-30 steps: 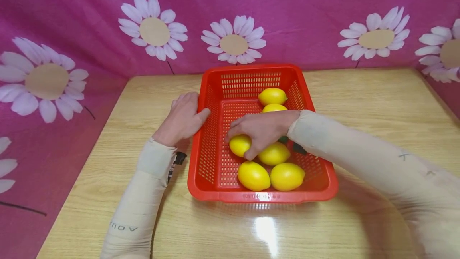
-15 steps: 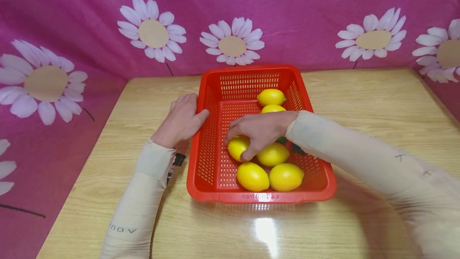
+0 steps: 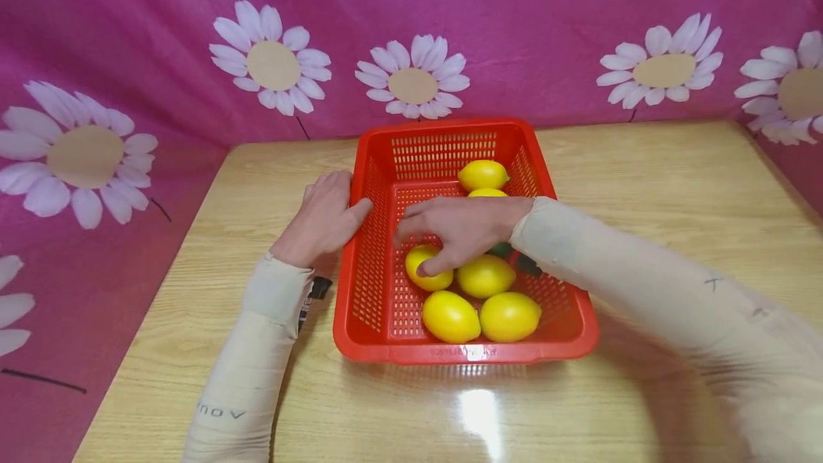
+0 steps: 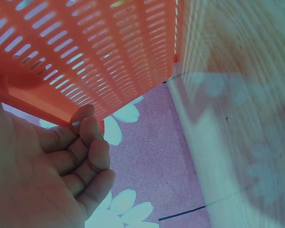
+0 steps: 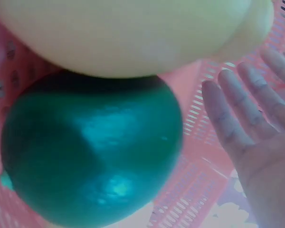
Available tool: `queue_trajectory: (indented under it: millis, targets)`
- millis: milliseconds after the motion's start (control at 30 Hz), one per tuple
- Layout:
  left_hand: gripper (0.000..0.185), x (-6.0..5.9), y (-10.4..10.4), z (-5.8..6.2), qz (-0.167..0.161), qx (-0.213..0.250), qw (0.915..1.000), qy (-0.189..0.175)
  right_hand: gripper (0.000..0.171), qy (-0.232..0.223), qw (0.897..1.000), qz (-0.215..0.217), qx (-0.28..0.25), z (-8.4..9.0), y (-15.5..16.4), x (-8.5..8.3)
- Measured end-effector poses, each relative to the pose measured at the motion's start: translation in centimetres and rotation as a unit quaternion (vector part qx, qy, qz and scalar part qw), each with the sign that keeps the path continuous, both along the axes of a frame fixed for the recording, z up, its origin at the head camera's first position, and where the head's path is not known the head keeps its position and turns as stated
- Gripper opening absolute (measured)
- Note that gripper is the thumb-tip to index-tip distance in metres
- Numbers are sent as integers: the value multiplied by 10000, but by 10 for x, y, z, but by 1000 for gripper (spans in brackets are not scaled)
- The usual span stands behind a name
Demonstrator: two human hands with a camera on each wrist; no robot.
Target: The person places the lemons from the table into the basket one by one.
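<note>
A red plastic basket (image 3: 463, 354) with slotted walls stands on the table. My left hand (image 3: 324, 220) grips its left rim, thumb over the top; the left wrist view shows the fingers bent against the outside. Over the basket, my right hand (image 3: 450, 231) has its fingers spread and extended. Its thumb is over a lemon (image 3: 439, 281) at the left of the group, though contact is unclear. In the right wrist view a dark green, lime-like fruit (image 5: 95, 147) lies beneath a pale yellow fruit (image 5: 133, 38). The right forearm partly covers the fruit behind it.
Several other lemons sit in the basket, including one at the back (image 3: 484, 175) and one at the front right (image 3: 511, 317). The wooden table (image 3: 675, 184) meets a pink flowered cloth (image 3: 527, 34) behind. A black strap (image 3: 319, 287) is at the left wrist.
My right hand has let go of the left lemon; its fingers have straightened and lifted off it. That lemon has shifted slightly toward the front. My left hand stays on the rim.
</note>
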State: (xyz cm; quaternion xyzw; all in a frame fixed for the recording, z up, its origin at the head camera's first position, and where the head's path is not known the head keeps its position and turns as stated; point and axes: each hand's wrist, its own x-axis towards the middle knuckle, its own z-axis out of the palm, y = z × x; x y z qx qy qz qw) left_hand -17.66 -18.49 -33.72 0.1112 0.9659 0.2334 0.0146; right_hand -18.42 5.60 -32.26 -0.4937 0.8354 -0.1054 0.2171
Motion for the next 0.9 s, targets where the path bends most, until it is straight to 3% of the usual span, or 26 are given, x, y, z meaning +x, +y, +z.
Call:
queue_trajectory:
  millis: [167, 400, 667, 767, 900]
  targets:
    - [38, -1, -4, -2, -8, -13, 10000, -13, 65, 524, 9982, -43, -300, 10, 4, 2]
    - [35, -2, -10, -2, 36, -121, 9999, -55, 65, 925, 9910, -413, -870, 47, 19, 4]
    - [37, -5, -12, -1, -52, -706, 9975, 67, 57, 1384, 9767, -1071, -1244, 77, 70, -4]
    - [45, -4, -13, 1, 203, -773, 9954, 532, 54, 1645, 9675, -1456, -1252, 79, 97, -8]
    - [53, -4, -21, 7, 727, -394, 9819, 1703, 52, 2091, 9499, -1931, -1290, 72, 140, -13]
